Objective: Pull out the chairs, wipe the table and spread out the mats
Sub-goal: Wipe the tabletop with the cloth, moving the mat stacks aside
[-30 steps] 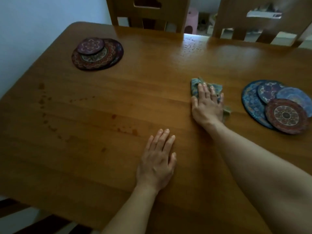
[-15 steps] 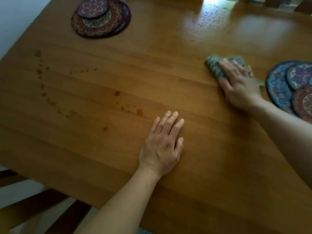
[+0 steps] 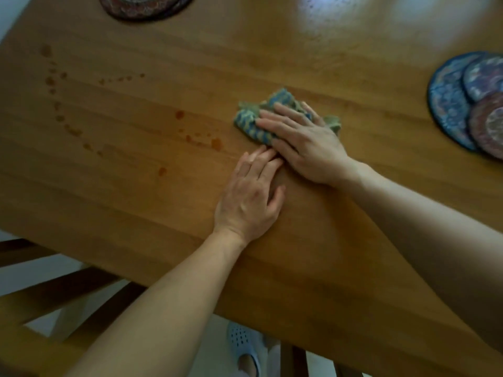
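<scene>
My right hand (image 3: 302,142) presses a crumpled blue-green cloth (image 3: 258,115) flat against the wooden table (image 3: 136,186), fingers straight and pointing left. My left hand (image 3: 250,197) rests flat on the table just below it, fingertips touching the right hand. Reddish-brown stain spots (image 3: 215,142) lie left of the cloth, with a trail of more spots (image 3: 54,85) further left. A stack of round red mats (image 3: 144,6) sits at the top edge. Round blue and red mats (image 3: 462,104) overlap at the right edge.
A wooden chair frame (image 3: 54,289) shows below the table's near edge at lower left. A foot in a light blue perforated slipper (image 3: 245,346) stands on the pale floor under the edge. Glare patches lie on the far tabletop.
My right hand has slid the cloth leftward, away from the blue mats and toward the stains, ending beside my left hand. The view has tilted further down; the left hand stayed flat.
</scene>
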A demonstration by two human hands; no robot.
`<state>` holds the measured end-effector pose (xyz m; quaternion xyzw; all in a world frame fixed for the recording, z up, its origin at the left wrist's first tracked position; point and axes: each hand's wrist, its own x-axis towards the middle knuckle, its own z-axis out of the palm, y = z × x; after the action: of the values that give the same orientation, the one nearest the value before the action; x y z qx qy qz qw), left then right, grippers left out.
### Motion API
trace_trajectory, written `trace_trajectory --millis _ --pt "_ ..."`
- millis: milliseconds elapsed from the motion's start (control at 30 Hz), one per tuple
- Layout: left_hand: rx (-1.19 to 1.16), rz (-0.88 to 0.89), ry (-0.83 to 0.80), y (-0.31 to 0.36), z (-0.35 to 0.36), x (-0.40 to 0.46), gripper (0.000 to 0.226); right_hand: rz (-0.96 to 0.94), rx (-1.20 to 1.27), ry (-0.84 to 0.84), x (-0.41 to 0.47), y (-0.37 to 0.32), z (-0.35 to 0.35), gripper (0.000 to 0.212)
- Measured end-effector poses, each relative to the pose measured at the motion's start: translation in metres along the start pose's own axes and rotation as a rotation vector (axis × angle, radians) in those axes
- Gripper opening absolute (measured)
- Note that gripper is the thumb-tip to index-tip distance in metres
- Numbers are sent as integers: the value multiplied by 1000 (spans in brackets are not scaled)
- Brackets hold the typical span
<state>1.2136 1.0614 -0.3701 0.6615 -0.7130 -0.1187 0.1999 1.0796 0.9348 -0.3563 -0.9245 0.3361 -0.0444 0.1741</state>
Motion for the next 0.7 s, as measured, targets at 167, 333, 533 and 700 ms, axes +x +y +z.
trace_trajectory --millis 167,333,533,700 --pt "8 -4 -15 0 -1 0 46 261 -81 78 -38 52 -13 51" --pt "26 -14 -28 1 -2 0 46 535 -60 111 16 49 -14 54" --pt "-11 -4 12 1 0 -1 42 269 -58 18 -39 -14 9 54" --pt "-3 32 33 1 -1 -3 30 310 -36 -29 -173 -46 17 56"
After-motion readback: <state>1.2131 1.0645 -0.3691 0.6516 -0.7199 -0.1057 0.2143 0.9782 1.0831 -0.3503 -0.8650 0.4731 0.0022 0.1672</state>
